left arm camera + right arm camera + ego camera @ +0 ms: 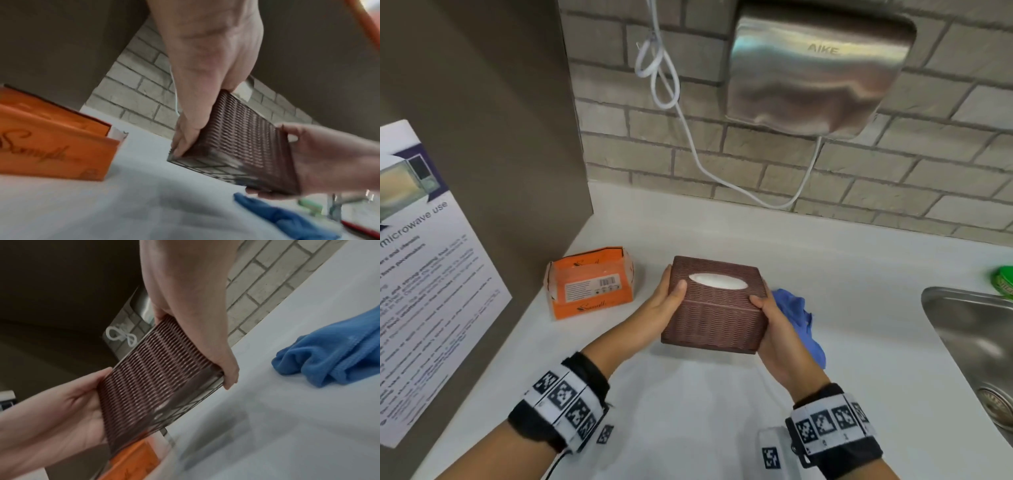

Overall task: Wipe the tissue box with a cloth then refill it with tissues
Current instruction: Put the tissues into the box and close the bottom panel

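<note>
White counter [842, 308] under a pale brick wall [928, 178], steel hand dryer [815, 72], sink [976, 342] at right.

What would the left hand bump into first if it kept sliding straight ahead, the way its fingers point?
Probably the brick wall: the left hand grips the tissue box, and the white counter beyond its fingertips looks free.

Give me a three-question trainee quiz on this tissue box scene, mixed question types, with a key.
1. True or false: the blue cloth lies on the counter, in neither hand.
2. The left hand and right hand hold what? A) brown woven tissue box B) orange tissue pack C) hand dryer
3. Fill in: the orange tissue pack sits on the box's ____ side.

Key: 1 true; 2 A; 3 left.
</note>
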The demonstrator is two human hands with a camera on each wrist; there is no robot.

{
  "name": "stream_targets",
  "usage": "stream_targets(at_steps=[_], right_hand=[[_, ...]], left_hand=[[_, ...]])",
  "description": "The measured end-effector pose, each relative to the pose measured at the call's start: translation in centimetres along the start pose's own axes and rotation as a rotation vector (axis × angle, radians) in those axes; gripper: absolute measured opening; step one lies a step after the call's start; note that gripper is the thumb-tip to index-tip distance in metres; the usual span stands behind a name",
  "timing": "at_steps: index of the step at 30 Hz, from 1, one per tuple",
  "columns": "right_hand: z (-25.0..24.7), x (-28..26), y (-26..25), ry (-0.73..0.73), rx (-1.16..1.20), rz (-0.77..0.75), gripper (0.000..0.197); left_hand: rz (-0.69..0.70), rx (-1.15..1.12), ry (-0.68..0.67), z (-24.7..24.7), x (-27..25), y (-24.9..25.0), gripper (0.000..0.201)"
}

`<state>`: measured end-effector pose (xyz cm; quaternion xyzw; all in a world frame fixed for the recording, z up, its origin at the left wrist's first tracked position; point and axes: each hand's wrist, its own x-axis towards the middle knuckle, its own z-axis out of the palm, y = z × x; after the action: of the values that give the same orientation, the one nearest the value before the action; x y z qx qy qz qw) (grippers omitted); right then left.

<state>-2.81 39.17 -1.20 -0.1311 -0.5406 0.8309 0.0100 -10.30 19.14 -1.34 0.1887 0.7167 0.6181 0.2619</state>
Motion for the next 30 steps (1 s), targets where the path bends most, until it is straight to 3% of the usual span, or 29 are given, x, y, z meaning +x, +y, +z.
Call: stream_targets(at_steps=[7,13,26,30], right_hand=[[-0.9,2.6,1.8,-0.033,-0.076,0.034,0.036],[-1.7,4.0,3.6,-0.014,-0.134,0.079,0.055],[-2.3,5.1,4.0,-0.009,-0.137,0.057,0.057],[-2.9,5.1,3.8,0.103,-0.300,0.086,0.065]], left_hand=[[-0.021,0.007,0.003,-0.2,2.3,-2.6,0.051],[-0.024,0.014,0.016,-0.6,3.0,-4.4,0.053],[-0.048,0.017,0.025,-0.4,3.3,-4.0,0.055],[-0.132,0.081,0.150,-0.9,1.9,-3.2,0.061]])
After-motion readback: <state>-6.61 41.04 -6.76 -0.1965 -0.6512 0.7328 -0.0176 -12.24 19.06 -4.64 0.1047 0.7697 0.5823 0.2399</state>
